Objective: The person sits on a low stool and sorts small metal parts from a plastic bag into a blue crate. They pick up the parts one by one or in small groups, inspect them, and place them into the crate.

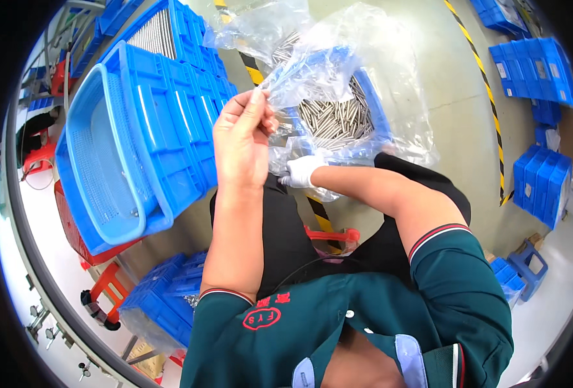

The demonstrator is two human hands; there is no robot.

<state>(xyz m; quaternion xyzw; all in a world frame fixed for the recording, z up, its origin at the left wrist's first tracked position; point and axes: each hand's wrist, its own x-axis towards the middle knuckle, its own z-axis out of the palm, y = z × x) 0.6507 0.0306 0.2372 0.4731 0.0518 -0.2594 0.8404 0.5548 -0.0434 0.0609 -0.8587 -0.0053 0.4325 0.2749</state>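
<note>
My bare left hand (244, 129) is raised and closed, its thumb and fingertips pinching the edge of a clear plastic bag (403, 71). The bag spreads over and around a blue crate (378, 110) that stands in front of my knees. Many loose, thin metal pins (335, 119) lie inside, partly veiled by the plastic. My right hand (302, 172), in a white glove, is lower, beside my left knee and the bag's near edge. Its fingers are curled; what they hold, if anything, is too small to make out.
Stacked blue crates (189, 123) stand close on my left, with a light-blue perforated basket (108, 155) on top. More metal pins (286, 46) lie under plastic beyond the crate. Further blue crates (535, 71) stand at the right. Black-and-yellow tape (487, 97) marks the floor.
</note>
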